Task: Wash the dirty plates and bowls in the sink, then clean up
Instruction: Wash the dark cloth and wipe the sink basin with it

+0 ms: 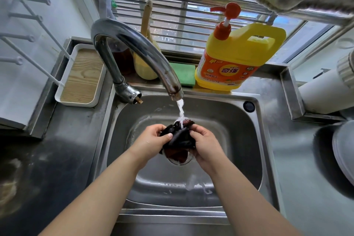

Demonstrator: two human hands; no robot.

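both hands work a dark wet cloth under the running water from the tap, above the drain of the steel sink. the left hand grips the left side of the cloth, thumb pressed on top; the right hand has its fingers curled round the right side. the stream lands on the upper edge of the bunched cloth, between the two hands. no plates or bowls lie in the sink basin; a stack of pale dishes sits on the counter at the far right, partly cut off by the frame edge, so the washing part appears to be finished and the step in hand is judged to be rinsing the cloth as part of the clean-up. to do this well: keep the cloth directly under the stream, open the folds so water reaches the inner layers, rub one half against the other, then squeeze downward over the drain. rotate the bundle so no side stays unrinsed. keep the hands low in the basin to limit splashing onto the counter. a little foam lies on the near basin floor and would need flushing away. the yellow soap bottle and green sponge stand on the ledge behind the sink, well apart from the hands.
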